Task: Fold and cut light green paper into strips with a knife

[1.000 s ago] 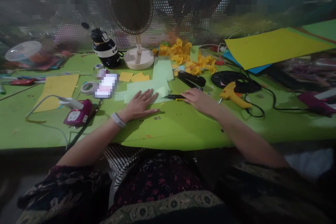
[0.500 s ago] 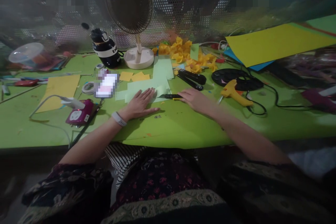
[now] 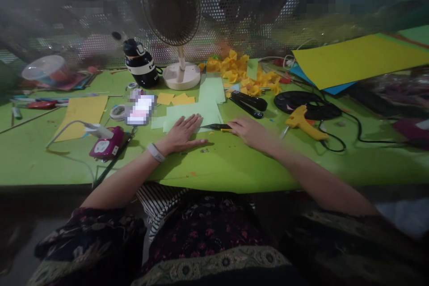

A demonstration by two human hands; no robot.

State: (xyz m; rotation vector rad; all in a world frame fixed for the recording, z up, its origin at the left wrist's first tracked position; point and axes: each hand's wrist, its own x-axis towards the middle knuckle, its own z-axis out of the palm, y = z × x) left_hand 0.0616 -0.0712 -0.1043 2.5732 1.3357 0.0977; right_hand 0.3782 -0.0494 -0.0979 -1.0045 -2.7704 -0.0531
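My left hand (image 3: pixel 183 134) lies flat, fingers spread, on pale green paper (image 3: pixel 182 111) and the table at its near edge. A white band circles that wrist. My right hand (image 3: pixel 246 132) is closed around a black and yellow utility knife (image 3: pixel 216 127). Its dark pointed blade reaches left to the paper's near right edge, just right of my left fingers. Another pale green sheet (image 3: pixel 212 88) lies behind, overlapping it. Most of the knife's handle is hidden in my right hand.
Behind my right hand lies a black stapler (image 3: pixel 250 103). To the right are a yellow glue gun (image 3: pixel 303 125) and a black reel (image 3: pixel 298 100). Left stand a phone (image 3: pixel 141 109), tape roll (image 3: pixel 118 112) and purple power adapter (image 3: pixel 107 144). A fan (image 3: pixel 181 76) and bottle (image 3: pixel 140 69) stand behind.
A lifted, curled piece of pale green paper beside my left fingers now lies flatter. The knife stays in my right hand near the same edge. The whole view has shifted slightly.
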